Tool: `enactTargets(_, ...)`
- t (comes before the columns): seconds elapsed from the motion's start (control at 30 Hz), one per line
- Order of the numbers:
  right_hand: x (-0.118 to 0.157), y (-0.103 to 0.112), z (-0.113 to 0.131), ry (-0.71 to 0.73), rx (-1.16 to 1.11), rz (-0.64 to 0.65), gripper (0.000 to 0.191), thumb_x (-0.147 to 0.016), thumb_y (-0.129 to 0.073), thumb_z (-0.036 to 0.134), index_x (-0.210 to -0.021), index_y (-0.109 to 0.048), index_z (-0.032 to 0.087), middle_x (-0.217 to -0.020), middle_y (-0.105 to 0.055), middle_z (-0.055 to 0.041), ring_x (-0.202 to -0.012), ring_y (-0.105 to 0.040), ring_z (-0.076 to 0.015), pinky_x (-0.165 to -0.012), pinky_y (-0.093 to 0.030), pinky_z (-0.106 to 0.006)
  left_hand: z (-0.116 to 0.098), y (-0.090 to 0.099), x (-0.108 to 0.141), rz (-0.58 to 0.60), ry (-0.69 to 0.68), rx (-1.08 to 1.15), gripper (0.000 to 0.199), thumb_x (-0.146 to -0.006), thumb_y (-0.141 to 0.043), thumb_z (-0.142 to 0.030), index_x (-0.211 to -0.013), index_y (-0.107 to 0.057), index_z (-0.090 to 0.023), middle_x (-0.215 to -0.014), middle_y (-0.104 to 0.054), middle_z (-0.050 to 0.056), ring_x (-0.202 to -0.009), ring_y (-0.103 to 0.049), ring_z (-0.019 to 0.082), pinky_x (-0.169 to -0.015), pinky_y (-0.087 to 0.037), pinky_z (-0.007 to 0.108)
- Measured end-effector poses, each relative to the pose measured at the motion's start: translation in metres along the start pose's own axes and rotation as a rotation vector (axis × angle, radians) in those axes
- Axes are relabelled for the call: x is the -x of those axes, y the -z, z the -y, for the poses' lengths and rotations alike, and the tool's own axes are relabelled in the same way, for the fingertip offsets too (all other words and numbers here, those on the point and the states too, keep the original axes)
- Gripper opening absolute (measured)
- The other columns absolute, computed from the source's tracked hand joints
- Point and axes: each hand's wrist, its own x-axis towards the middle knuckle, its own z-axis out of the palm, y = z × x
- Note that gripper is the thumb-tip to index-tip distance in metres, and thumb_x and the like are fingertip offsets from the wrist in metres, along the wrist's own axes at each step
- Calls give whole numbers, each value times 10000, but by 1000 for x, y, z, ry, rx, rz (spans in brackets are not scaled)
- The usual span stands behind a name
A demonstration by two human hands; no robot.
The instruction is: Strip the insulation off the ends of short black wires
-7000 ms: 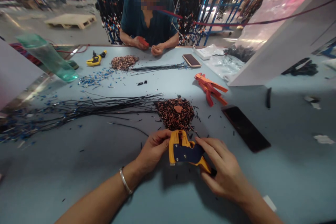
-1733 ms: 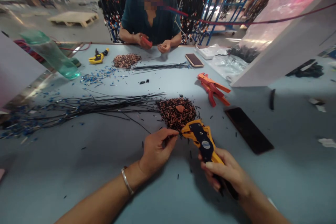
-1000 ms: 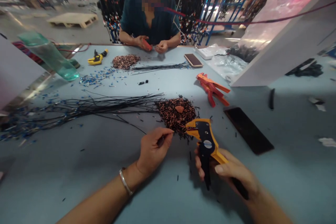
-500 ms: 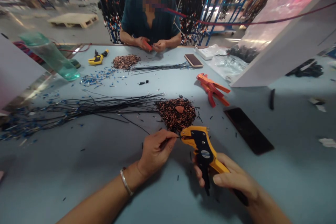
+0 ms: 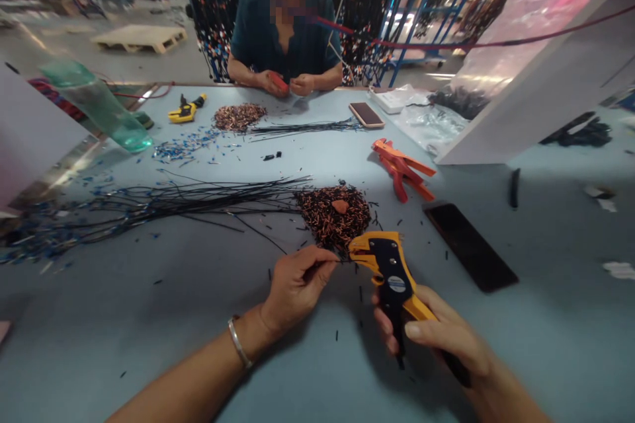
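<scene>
My left hand (image 5: 300, 281) is closed, pinching a thin black wire (image 5: 262, 232) between thumb and fingertips. The wire's short end points right, at the jaws of a yellow and black wire stripper (image 5: 389, 268). Wrapped round the stripper's handles is my right hand (image 5: 436, 327). Whether the wire end lies inside the jaws or just beside them I cannot tell. Just beyond the jaws lies a pile of black and copper wire scraps (image 5: 335, 218). A bundle of long black wires (image 5: 198, 203) with blue tips stretches from the pile to the left.
Across the table a person (image 5: 282, 33) holds a red tool. Red-orange pliers (image 5: 401, 168) and a black phone (image 5: 470, 248) lie at right. A second yellow stripper (image 5: 186, 109), another scrap pile (image 5: 239, 117), a phone (image 5: 366, 114) and a green bottle (image 5: 99, 106) are farther back.
The wire stripper in my right hand has shifted slightly right, and its jaws sit farther from my left fingertips. More of the wire end shows. My left hand has hardly moved.
</scene>
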Motion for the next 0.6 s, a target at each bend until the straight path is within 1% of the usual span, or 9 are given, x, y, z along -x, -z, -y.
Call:
enactTargets(0.1, -1, 3, 1, 0, 19, 72, 464, -718, -724, 381, -1082, -594, 124, -872, -622, -74, -719, -613, -176, -656, -473, -286, 0, 0, 0, -3, 14, 10, 105, -849, -576, -130, -817, -675, -139, -649, -661, 10, -551, -584, 86, -539, -460, 163)
enactTargets(0.17, -1, 4, 1, -4, 37, 106, 464, -715, -721, 377, -1083, -596, 124, -887, -628, -76, -735, -613, -177, -665, -463, -281, -1, 0, 0, 7, 17, 20, 111, -848, -574, -128, -818, -680, -136, -646, -663, 13, -551, -583, 88, -540, -463, 167)
enactTargets(0.27, -1, 2, 1, -21, 47, 109, 460, -710, -723, 383, -1070, -598, 125, -880, -628, -70, -729, -608, -170, -659, -457, -271, -2, 0, 0, 14, 12, 50, 115, -844, -575, -127, -819, -688, -138, -641, -668, 17, -541, -575, 88, -521, -455, 168)
enactTargets(0.43, -3, 1, -1, -22, 63, 89, 450, -695, -737, 414, -1006, -607, 117, -792, -614, -50, -645, -586, -149, -591, -453, -254, -3, -1, -2, 21, 20, 86, 119, -835, -583, -132, -795, -694, -145, -633, -680, 20, -542, -578, 95, -513, -459, 174)
enactTargets(0.6, -3, -2, -1, -16, 106, 31, 431, -701, -740, 449, -938, -599, 118, -698, -564, -16, -523, -523, -106, -482, -414, -220, -3, -1, -1, 34, 85, 89, 118, -832, -590, -155, -778, -694, -150, -650, -699, 23, -550, -595, 101, -528, -479, 181)
